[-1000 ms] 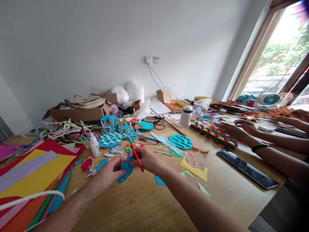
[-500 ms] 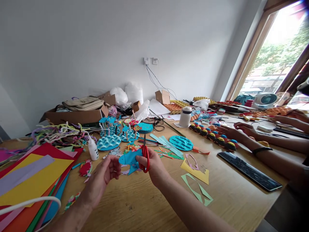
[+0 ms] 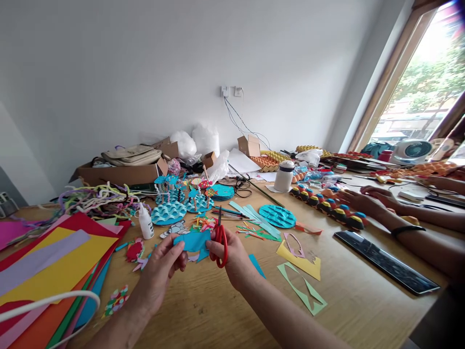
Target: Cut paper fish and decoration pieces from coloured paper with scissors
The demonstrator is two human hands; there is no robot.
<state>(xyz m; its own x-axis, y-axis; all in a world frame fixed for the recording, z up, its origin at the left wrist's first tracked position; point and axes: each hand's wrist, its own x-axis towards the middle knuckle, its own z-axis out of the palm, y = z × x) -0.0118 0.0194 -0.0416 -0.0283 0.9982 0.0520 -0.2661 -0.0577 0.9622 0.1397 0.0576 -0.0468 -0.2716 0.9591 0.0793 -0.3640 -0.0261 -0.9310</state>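
A blue paper cutout (image 3: 194, 242), fish-shaped, is stretched between my two hands above the table. My left hand (image 3: 164, 261) pinches its left end between thumb and fingers. With thumb and fingers my right hand (image 3: 232, 257) grips the cutout's right end. Red-handled scissors (image 3: 221, 247) stay in the same right hand, their dark blades pointing up and away. Small colourful paper scraps (image 3: 203, 222) lie just beyond the cutout. A blue paper strip (image 3: 257, 266) rests by my right wrist.
Coloured paper sheets (image 3: 47, 271) are piled at left, near a white glue bottle (image 3: 146, 223). Blue wavy discs (image 3: 277, 216) and paper offcuts (image 3: 301, 287) lie ahead and right. A black phone-like slab (image 3: 385, 261) sits before another person's hands (image 3: 363, 199), which touch a painted egg-carton strip (image 3: 327, 207).
My left hand has moved from beside the fish to pinch its left end. The blue strip now shows beside my right wrist. The view has shifted slightly left.
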